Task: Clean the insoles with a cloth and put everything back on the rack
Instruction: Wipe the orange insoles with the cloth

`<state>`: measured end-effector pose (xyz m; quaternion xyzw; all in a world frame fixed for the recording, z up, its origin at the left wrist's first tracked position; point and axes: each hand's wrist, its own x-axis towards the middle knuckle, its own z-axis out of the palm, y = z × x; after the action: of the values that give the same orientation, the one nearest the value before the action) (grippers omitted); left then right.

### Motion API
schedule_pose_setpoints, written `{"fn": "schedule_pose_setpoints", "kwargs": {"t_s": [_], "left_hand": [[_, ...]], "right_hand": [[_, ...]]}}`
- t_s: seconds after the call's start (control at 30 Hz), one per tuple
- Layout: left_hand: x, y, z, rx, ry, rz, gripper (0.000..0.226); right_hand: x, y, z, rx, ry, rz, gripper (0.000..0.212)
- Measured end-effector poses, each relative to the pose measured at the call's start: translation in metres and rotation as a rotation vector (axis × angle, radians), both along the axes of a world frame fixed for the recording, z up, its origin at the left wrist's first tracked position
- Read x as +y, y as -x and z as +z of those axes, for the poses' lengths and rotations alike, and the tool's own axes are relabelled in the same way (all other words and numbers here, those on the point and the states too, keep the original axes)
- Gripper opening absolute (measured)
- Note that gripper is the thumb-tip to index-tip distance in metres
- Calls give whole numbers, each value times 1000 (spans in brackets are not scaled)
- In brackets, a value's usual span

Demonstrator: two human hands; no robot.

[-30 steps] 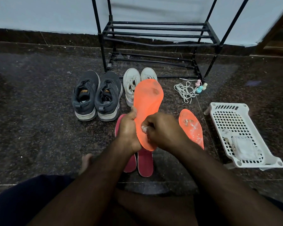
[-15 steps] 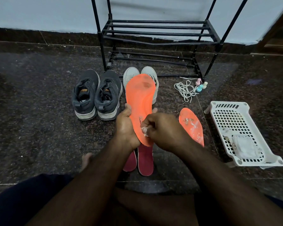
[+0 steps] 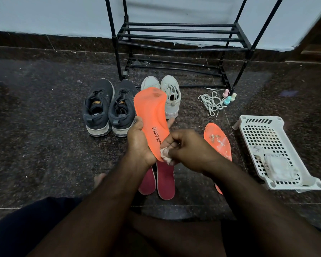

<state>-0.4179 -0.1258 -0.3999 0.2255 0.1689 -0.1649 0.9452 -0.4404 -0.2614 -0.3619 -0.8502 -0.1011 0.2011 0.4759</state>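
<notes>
Orange insole [image 3: 152, 115], dark-smudged toe

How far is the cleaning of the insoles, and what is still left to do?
Nothing looks finished. In hand: the left hand holds an orange insole while the right hand rubs its heel end with a small cloth. Left: the second orange insole on the floor shows white specks, two red insoles wait, and the rack holds nothing in view.
</notes>
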Motion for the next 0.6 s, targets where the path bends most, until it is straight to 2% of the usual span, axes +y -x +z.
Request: {"fn": "schedule_pose_setpoints", "kwargs": {"t_s": [0.07,0.13,0.23,0.33,0.4,0.47,0.53,0.6], "left_hand": [[-1,0,0,15,-29,-6,76],[-3,0,-2,24,-55,-2,74],[-1,-1,-6,32,-59,-1,71],[-2,-1,-5,46,-83,-29,75],[-7,3,-2,30,-90,-51,79],[-11,6,-2,24,-67,-77,76],[-12,7,-3,35,-79,-102,73],[-12,6,-4,48,-120,-101,69]], "right_hand": [[-3,-7,1,-137,3,-102,13],[-1,-6,2,-300,150,-123,12],[8,4,4,-293,305,22,12],[6,3,8,-250,213,61,17],[0,-3,6,-384,180,-64,16],[-2,-8,-1,-567,232,-153,14],[4,-8,-8,-620,269,-137,14],[10,-6,-12,-585,317,-65,15]]}}
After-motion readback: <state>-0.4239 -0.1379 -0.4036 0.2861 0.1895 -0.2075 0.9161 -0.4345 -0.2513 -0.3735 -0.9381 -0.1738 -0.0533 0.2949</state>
